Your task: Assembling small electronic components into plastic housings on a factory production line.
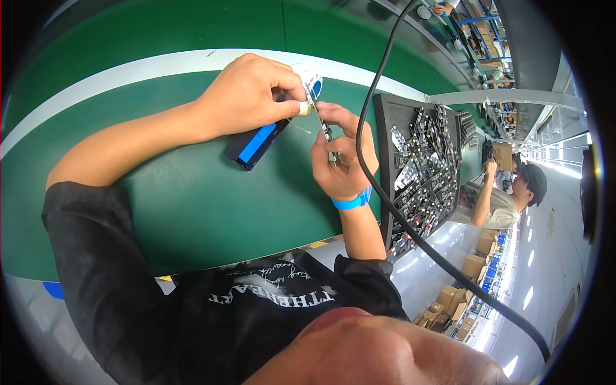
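My left hand [247,96] is closed, thumb and fingers pinching a small white rounded part with a blue oval face [316,87]; its exact kind is unclear. From the right, my right hand [343,154] grips a narrow circuit board [328,133] between thumb and fingers, its upper end against or very near the white part. A thin light wire [300,128] hangs below the left fingertips. Partly hidden under the left hand, a black case with a bright blue block inside [256,144] rests on the green mat [192,199].
To the right of my right hand is a black tray [384,122] heaped with small circuit boards [423,170]. A thick black cable [385,58] hangs across the view between hand and tray. Farther right, another person [497,208] is by the bench; cardboard boxes [473,266] stand beyond.
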{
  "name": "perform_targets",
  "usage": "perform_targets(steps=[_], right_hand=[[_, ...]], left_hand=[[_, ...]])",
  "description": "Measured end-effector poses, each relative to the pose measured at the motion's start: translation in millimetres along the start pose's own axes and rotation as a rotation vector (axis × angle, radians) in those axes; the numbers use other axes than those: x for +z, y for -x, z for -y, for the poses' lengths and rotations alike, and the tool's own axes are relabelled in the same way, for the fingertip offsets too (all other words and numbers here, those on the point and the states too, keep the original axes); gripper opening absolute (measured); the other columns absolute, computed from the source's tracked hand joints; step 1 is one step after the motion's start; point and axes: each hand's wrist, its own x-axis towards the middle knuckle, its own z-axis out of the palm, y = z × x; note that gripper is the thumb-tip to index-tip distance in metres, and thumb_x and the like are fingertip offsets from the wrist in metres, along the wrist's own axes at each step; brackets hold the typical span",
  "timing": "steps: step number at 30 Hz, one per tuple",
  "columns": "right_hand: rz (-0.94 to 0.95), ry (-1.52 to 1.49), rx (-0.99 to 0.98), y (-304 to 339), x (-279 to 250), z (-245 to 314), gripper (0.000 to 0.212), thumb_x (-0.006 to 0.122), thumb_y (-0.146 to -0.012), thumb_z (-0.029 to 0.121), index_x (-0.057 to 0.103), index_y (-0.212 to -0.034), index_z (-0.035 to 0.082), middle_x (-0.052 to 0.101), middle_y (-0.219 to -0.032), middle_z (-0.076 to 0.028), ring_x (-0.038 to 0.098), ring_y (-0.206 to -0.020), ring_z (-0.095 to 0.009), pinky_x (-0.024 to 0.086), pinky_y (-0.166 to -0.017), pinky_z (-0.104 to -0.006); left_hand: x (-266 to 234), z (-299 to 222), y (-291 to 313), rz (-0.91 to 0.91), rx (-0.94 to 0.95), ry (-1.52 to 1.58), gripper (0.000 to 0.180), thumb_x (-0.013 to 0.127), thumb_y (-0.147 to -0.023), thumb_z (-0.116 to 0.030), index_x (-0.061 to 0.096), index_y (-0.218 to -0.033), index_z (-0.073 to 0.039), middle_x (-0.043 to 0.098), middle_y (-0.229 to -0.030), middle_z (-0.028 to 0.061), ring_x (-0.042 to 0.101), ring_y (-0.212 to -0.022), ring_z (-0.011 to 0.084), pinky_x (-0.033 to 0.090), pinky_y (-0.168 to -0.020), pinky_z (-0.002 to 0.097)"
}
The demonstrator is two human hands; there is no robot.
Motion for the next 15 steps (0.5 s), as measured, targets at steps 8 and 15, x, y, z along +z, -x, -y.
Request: perform_targets(steps=[8, 15], right_hand=[[0.042, 0.041, -0.015, -5.5, 2.9, 6.3, 0.027, 0.068, -0.07, -0.017, 0.051, -0.08, 0.001, 0.066, -0.11, -0.022, 0.07, -0.105, -0.039, 0.059, -0.084, -0.0426], [0.028, -0.069, 0.054, 3.5, 3.7, 0.2, 0.024, 0.061, -0.076, -0.02, 0.05, -0.084, 0.0, 0.059, -0.113, -0.023, 0.066, -0.113, -0.042, 0.057, -0.093, -0.0501]], left_hand=[[0.1, -0.3, 3.5, -0.021, 0.079, -0.098, 0.012, 0.076, -0.08, -0.017, 0.072, -0.079, -0.005, 0.069, -0.074, 0.0064, 0.062, -0.062, 0.0243, 0.047, -0.057, 0.0356], [0.4, -4.1, 4.0, -0.017, 0.03, -0.076, 0.013, 0.076, -0.08, -0.018, 0.073, -0.08, -0.005, 0.07, -0.075, 0.0068, 0.063, -0.062, 0.0243, 0.048, -0.058, 0.0351]])
